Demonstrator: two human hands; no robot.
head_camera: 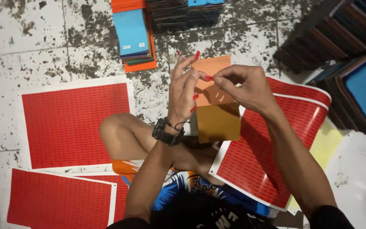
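**A:** Closest to you, your crossed legs and the patterned shorts [183,182]. Just above them both hands meet on the orange card [212,91], held up over your lap, with a darker amber panel hanging from its lower half.

**B:** What are the hands doing?

**A:** Your left hand [184,91] backs the card from the left, fingers spread along its edge, wristwatch [166,132] below. Your right hand [244,87] has a narrow pinch grip at the card's upper left, thumb and forefinger closed on something tiny. I judge you're pressing on or peeling a small sticker; I cannot tell which.

**B:** And the next move?

**A:** It calls for a steady card and a fine fingertip pinch, I'd say.

**B:** Around you?

**A:** A curling red sticker sheet [272,152] drapes over your right knee, touching the leg. Two flat red sheets [73,123] lie on the speckled floor [18,29] to your left. Farther off, a stack of blue and orange cards [133,36], and dark stacks [335,38] at the upper right. Nothing blocks your hands.
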